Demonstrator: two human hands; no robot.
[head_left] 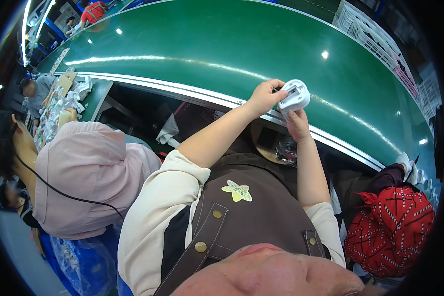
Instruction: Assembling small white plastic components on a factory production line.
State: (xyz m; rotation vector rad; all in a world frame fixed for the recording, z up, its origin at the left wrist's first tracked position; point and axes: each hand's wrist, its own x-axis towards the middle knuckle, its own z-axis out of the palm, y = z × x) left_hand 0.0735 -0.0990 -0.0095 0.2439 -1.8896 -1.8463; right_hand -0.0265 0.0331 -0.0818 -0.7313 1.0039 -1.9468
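A white plastic housing (pixel 294 94) with a rounded end is held up above the near edge of the green belt. Its open face shows a recess with small dark parts inside, too small to make out. My left hand (pixel 266 97) grips it from the left, with the thumb laid over the recess. From below, my right hand (pixel 299 126) pinches its lower end between thumb and fingers. Both hands are closed on this one piece, and some fingertips are hidden behind it.
The green conveyor (pixel 192 42) has a metal rail (pixel 182 88) along its near side. White crates (pixel 367 34) stand beyond it at the right. Co-workers sit close by: one in a pink top (pixel 84 177), another in a red patterned head covering (pixel 392 229). White parts (pixel 49 116) cover the left bench.
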